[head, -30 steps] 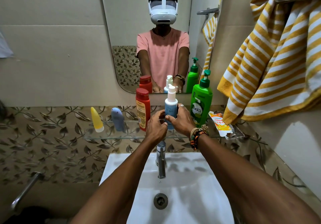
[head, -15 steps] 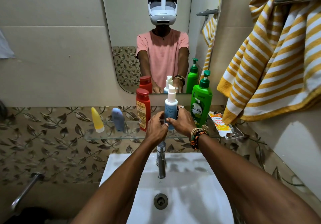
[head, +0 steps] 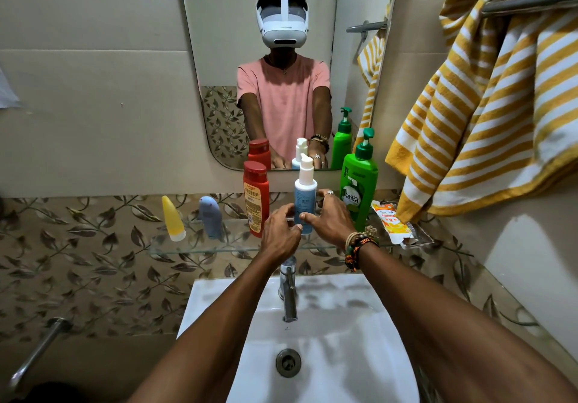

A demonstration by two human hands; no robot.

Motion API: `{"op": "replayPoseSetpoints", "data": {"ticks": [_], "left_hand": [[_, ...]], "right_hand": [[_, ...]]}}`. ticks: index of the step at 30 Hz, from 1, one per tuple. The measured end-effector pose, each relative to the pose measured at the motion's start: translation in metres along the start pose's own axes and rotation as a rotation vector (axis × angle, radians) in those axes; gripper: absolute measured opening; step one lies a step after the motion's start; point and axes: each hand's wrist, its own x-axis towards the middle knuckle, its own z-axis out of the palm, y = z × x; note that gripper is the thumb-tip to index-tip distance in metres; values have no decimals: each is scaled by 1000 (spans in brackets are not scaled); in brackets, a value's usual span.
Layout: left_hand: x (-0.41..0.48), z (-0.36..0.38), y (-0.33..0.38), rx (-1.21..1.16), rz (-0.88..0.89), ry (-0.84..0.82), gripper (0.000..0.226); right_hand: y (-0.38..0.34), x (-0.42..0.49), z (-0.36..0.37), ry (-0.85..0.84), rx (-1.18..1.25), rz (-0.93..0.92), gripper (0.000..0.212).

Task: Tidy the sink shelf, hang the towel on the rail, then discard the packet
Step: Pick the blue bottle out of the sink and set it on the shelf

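Plastic blue pump bottle (head: 305,194), probably light and slick: right hand (head: 331,219) wraps its lower body, left hand (head: 281,235) seems to pinch there too; grip low.

Glass shelf (head: 200,246): a gap lies open between the grey tube (head: 210,216) and red bottle (head: 256,197). The blue pump bottle (head: 305,194) stands close between the red bottle and green pump bottle (head: 358,189). At the right end, an orange packet (head: 391,222) lies beside the hanging striped towel (head: 488,114)
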Motion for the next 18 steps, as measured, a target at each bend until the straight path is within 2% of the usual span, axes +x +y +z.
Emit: {"op": "replayPoseSetpoints", "data": {"ticks": [7, 12, 18], "left_hand": [[-12, -2, 2, 81, -49, -60, 58], [-20, -6, 4, 132, -12, -44, 41], [-27, -16, 5, 93, 38, -87, 42]], "right_hand": [[-4, -12, -5, 24, -10, 38, 68], [-10, -23, -7, 39, -49, 72, 73], [-19, -38, -8, 91, -56, 85, 75]]}}
